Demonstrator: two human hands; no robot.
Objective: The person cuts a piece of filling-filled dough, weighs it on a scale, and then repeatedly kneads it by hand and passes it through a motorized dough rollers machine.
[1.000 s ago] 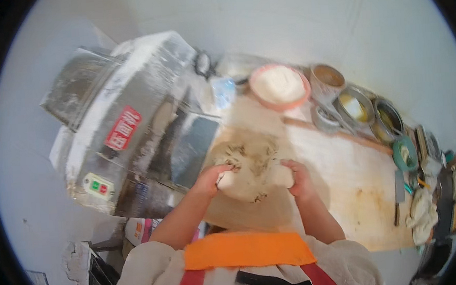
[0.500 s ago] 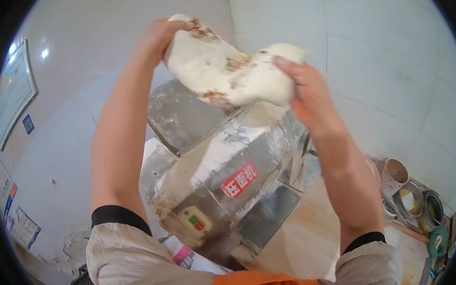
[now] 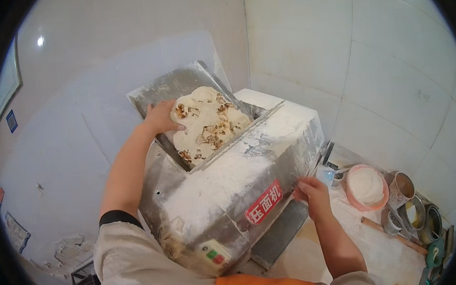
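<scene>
A thick slab of pale dough (image 3: pixel 211 120) with brown pieces in it lies in the sloping metal feed tray (image 3: pixel 164 83) of a flour-dusted dough sheeter (image 3: pixel 225 179). My left hand (image 3: pixel 161 118) is open against the dough's left edge, thumb and fingers apart. Its palm rests by the tray's side. Lower down at the right, my right hand (image 3: pixel 313 193) is curled closed beside the machine's front edge, above the outlet plate (image 3: pixel 280 236). Whatever its fingers may grip is hidden. Green and red buttons (image 3: pixel 213 255) sit on the machine's near end.
On the floury table (image 3: pixel 352 247) at the right stand a pink bowl of flour (image 3: pixel 366 187), a cup (image 3: pixel 399 188) and several metal bowls and tins. A rolling pin (image 3: pixel 393 234) lies in front of them. Walls close in behind and at the left.
Both hands held the dough up above the machine; now it lies in the feed tray. My right hand has let go and come down to the machine's front. My left hand stays at the dough.
</scene>
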